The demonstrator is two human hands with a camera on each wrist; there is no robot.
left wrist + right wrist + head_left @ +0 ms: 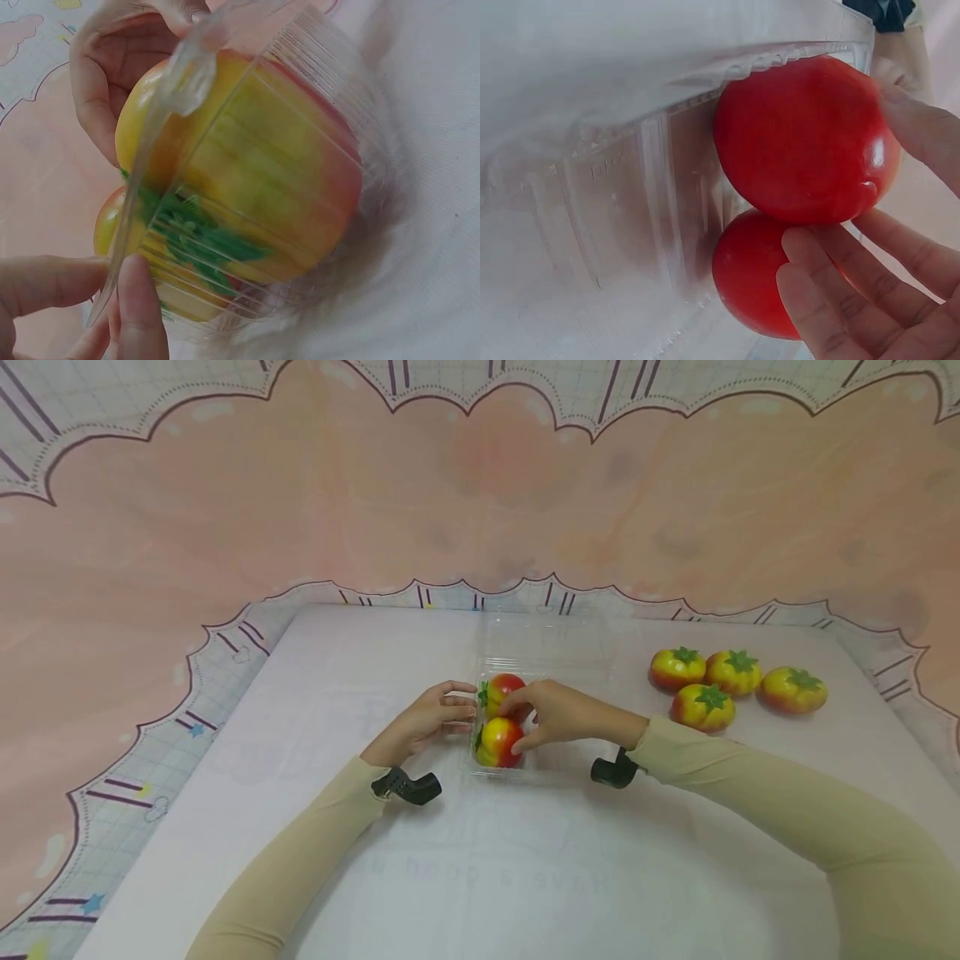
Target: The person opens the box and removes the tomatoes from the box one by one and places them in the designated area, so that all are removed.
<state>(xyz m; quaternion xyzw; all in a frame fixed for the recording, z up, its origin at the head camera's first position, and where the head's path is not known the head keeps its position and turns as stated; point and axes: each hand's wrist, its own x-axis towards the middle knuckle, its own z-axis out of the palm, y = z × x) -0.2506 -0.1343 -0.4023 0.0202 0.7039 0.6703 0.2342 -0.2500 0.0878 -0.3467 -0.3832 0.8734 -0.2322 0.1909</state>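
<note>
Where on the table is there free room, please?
Free tabletop: between both sleeves, nearer than the clear box, and between the left hand and tabletop's left edge. Crowded: the box's left end, with two fruits and the right hand; also far right, around four fruits.

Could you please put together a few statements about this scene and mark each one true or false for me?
1. Two red-and-yellow fruits sit in the clear container. True.
2. The container is closed. False: its lid is open on the far side.
3. The left hand pinches the container's edge. True.
4. Only one fruit lies outside the container. False: four loose fruits lie to its right.
5. The right hand holds the nearer fruit in the container. True.
6. The fruits in the container have their caps turned toward the right hand. False: their green caps face the left hand.
</note>
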